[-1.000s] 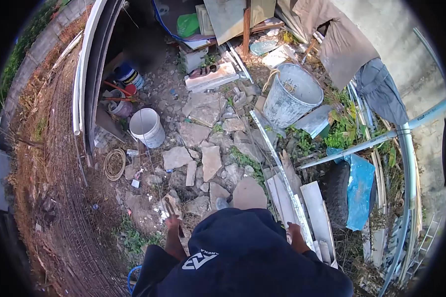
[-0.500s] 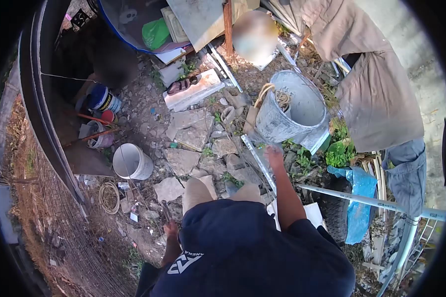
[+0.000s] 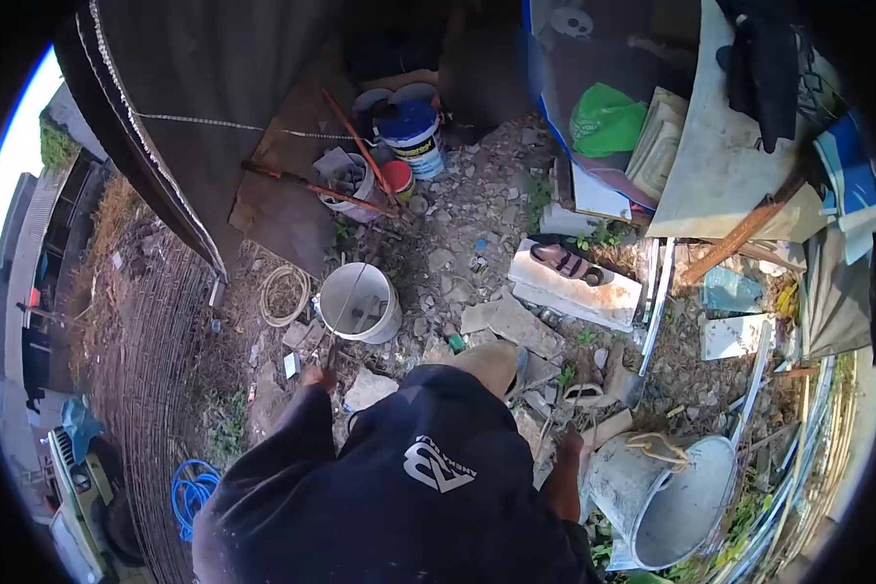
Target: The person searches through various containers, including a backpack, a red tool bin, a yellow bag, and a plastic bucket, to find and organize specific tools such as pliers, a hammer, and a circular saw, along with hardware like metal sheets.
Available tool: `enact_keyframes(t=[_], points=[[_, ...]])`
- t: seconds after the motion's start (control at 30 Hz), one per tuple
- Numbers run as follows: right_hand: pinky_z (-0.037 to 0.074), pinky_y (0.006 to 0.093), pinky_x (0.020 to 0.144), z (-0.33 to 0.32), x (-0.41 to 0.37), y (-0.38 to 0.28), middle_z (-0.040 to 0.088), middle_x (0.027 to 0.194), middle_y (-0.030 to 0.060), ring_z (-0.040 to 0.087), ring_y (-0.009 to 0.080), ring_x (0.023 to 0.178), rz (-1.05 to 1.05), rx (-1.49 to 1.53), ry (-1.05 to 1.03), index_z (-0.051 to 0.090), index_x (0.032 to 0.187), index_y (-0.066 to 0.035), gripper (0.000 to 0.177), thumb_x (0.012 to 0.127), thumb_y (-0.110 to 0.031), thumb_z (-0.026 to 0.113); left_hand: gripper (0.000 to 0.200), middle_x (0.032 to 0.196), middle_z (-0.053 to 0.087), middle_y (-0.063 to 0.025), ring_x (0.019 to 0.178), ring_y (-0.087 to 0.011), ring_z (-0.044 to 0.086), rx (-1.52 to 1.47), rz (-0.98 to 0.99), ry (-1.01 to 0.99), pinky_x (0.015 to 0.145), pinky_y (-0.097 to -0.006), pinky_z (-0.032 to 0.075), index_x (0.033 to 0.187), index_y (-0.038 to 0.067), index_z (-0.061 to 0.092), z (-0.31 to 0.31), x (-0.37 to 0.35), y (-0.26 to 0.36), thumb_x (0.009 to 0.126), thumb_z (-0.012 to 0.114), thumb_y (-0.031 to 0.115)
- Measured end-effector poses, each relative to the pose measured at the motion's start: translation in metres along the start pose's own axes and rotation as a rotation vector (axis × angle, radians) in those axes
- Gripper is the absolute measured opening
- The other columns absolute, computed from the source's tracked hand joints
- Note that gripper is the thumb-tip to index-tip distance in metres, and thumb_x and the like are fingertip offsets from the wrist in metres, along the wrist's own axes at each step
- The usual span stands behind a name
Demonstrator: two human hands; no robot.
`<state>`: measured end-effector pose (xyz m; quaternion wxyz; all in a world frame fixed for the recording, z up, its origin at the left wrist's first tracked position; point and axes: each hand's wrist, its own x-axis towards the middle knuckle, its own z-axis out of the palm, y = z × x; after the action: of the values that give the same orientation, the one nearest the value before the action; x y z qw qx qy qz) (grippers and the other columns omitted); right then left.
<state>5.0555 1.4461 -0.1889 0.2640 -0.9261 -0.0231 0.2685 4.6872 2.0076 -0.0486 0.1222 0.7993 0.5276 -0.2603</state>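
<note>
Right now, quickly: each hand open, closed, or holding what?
Left hand: closed on a slim, dark, elongated object.
Right hand: cannot tell whether open or closed.

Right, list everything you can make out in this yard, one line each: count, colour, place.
White bucket: one, white, left of centre
Large bucket: one, grey, lower right
Paint bucket: one, blue and white, upper centre
Tub: one, red, beside the paint bucket
Handles: two, orange-red, upper left of centre
Coil: one, beige, left of the white bucket
Hose: one, blue, lower left
Bag: one, green, upper right
Block: one, white, right of centre
Footwear: count unclear, brownish, on the block
Stone pieces: several, pale grey, around the centre
Vehicle: one, pale, lower left, partly visible
Shirt: one, dark, bottom centre
Left hand: one, around a dark tool, below the white bucket
Right hand: one, left of the large bucket
</note>
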Motion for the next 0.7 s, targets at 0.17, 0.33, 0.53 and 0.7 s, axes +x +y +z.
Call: enact_keyframes(t=[0.17,0.33,0.53,0.7], points=[[0.046,0.0328,0.054,-0.01,0.147,-0.046,0.057,0.087,0.0091,0.057,0.0187,0.066,0.119,0.665,-0.003,0.055,0.108,0.0,0.037,0.086,-0.03,0.056,0.021,0.09,0.063,-0.0212,0.081,-0.0406,0.061,-0.282,0.507,0.391,0.066,-0.0487,0.048,0.09,0.008,0.063,-0.18,-0.002,0.196,0.082,0.053,0.025],[0.048,0.0367,0.076,-0.129,0.159,-0.166,0.06,0.102,0.0127,0.059,0.0227,0.088,0.275,1.061,0.039,0.051,0.118,-0.003,0.04,0.089,-0.031,0.05,0.035,0.073,0.064,-0.0166,0.076,-0.035,0.062,-0.522,0.619,0.259,0.068,-0.0435,0.047,0.088,0.001,0.065,-0.258,-0.015,0.28,0.09,0.05,0.033],[0.047,0.0425,0.082,-0.135,0.138,-0.132,0.055,0.117,0.0144,0.058,0.0296,0.099,0.575,0.782,-0.145,0.048,0.127,-0.005,0.045,0.09,-0.03,0.052,0.019,0.073,0.061,-0.0129,0.066,-0.0274,0.062,-0.191,0.495,0.153,0.057,-0.0401,0.047,0.087,0.003,0.061,-0.171,0.004,0.271,0.081,0.053,0.02],[0.05,0.0393,0.076,-0.13,0.175,-0.178,0.058,0.109,0.0147,0.06,0.0272,0.094,0.491,0.189,-0.469,0.051,0.123,-0.003,0.044,0.088,-0.029,0.057,0.019,0.072,0.063,-0.0159,0.069,-0.0316,0.064,-0.419,0.137,-0.057,0.057,-0.0436,0.049,0.078,0.005,0.063,-0.118,0.022,0.24,0.081,0.053,0.021]])
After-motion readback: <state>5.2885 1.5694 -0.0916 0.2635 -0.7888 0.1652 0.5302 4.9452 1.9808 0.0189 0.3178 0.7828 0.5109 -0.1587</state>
